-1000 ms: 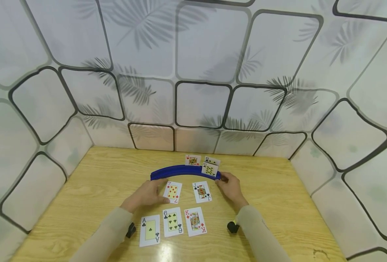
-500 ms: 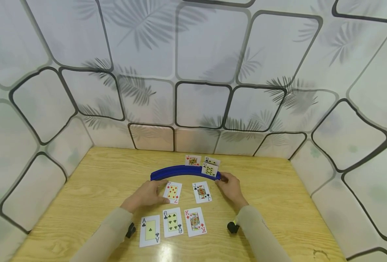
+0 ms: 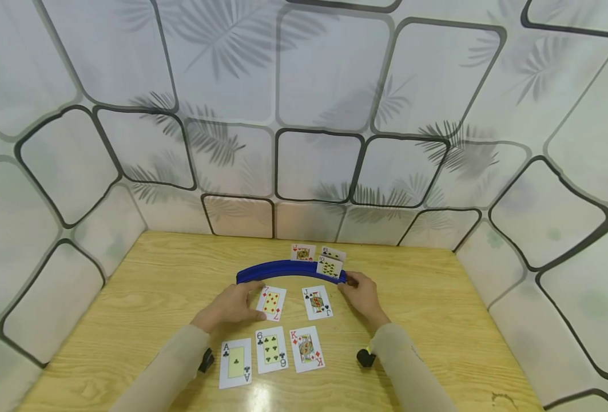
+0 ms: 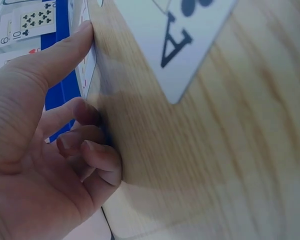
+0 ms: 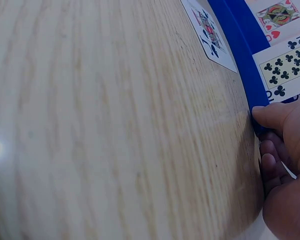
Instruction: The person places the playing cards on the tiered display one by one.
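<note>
My left hand (image 3: 229,306) holds the seven of diamonds (image 3: 271,302) by its left side, thumb at the near edge and index finger at the far one. In the left wrist view, its other fingers are curled. Behind that card stands a curved blue card holder (image 3: 270,269). The holder's right end is gripped by my right hand (image 3: 362,294), with the thumb (image 5: 270,115) on its front side. Upright in the holder are a jack of hearts (image 3: 302,252), a ten of clubs (image 3: 329,266) and a black six (image 3: 333,251) partly hidden behind the ten.
Face up on the wooden table (image 3: 427,343) lie a jack of spades (image 3: 317,302), an ace of clubs (image 3: 235,362), a six of clubs (image 3: 271,349) and a king of diamonds (image 3: 306,349). A patterned curtain (image 3: 319,166) surrounds the table's back and sides.
</note>
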`<move>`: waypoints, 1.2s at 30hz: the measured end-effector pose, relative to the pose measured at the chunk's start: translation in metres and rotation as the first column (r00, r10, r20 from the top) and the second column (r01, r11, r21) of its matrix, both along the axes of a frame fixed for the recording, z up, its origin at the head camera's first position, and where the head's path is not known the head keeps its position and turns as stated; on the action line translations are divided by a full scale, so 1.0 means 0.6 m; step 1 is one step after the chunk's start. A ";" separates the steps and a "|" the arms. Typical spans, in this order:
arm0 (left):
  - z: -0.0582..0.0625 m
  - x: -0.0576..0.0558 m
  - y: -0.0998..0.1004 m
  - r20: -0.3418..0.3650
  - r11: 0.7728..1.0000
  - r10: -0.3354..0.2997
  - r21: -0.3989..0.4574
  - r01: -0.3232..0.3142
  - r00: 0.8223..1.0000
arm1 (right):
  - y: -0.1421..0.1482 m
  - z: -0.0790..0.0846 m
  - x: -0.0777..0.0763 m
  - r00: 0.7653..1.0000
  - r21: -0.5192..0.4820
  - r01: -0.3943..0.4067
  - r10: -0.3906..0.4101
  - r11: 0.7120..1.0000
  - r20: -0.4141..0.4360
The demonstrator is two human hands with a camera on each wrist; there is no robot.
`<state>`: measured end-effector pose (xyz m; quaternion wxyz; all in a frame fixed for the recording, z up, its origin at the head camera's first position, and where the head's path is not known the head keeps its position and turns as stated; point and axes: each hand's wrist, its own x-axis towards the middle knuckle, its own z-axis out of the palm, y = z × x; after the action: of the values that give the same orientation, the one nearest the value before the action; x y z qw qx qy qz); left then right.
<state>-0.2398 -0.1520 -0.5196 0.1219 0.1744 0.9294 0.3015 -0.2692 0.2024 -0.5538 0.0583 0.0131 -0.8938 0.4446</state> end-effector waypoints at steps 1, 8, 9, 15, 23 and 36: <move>0.000 -0.001 0.000 0.003 1.000 -0.001 -0.003 0.001 1.000 | 0.000 0.000 0.000 1.000 -0.001 0.000 0.000 1.000 0.000; -0.003 -0.006 -0.001 0.022 0.999 -0.005 -0.040 0.006 1.000 | 0.000 -0.002 -0.001 1.000 -0.009 0.004 -0.003 1.000 0.007; -0.002 -0.007 0.000 0.022 0.999 -0.005 -0.041 0.006 1.000 | 0.000 -0.003 -0.001 1.000 -0.009 0.003 -0.003 1.000 0.007; 0.003 -0.006 0.003 0.011 0.999 -0.008 -0.036 0.009 1.000 | 0.001 -0.003 -0.002 1.000 -0.009 0.007 -0.007 1.000 0.007; 0.007 -0.004 0.006 0.020 0.999 -0.004 -0.036 0.004 1.000 | 0.000 -0.001 -0.002 1.000 -0.016 0.013 -0.013 1.000 0.018; -0.006 -0.001 0.018 -0.123 0.979 0.107 0.187 -0.083 0.987 | 0.002 -0.001 -0.003 1.000 -0.010 0.005 -0.005 1.000 0.011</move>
<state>-0.2405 -0.1414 -0.5232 0.0292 0.1597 0.9113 0.3783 -0.2708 0.2038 -0.5547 0.0547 0.0079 -0.8918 0.4491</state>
